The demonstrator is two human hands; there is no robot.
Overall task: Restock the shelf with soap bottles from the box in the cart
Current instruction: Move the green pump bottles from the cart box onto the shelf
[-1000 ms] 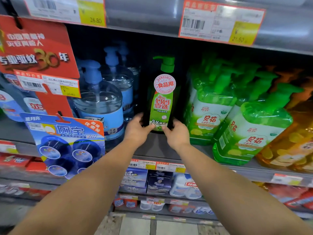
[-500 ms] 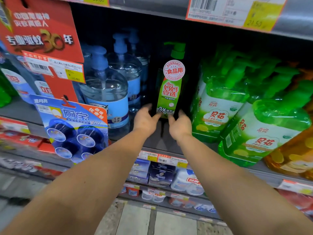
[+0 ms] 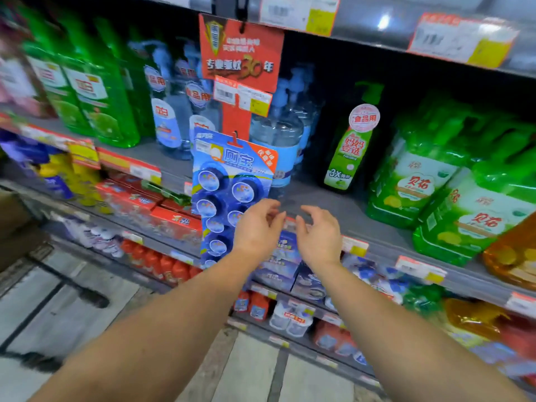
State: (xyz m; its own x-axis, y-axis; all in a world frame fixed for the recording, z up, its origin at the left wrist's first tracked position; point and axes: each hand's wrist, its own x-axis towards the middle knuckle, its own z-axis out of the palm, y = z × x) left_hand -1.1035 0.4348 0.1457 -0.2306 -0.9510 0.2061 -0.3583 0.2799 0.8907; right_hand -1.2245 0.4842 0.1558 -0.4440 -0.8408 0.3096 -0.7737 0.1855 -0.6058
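Hovering hands: left hand (image 3: 256, 227) and right hand (image 3: 319, 235) float side by side before the shelf (image 3: 333, 207) edge, fingers loosely curled, gripping nothing.
Soap bottle: the dark green pump bottle (image 3: 352, 140) stands upright on the shelf, well apart from both hands.
Left neighbours: clear blue pump bottles (image 3: 280, 134) just beside it.
Right neighbours: green refill packs (image 3: 417, 175).
Foreground: a blue hanging blister card (image 3: 229, 187) beside the left hand.
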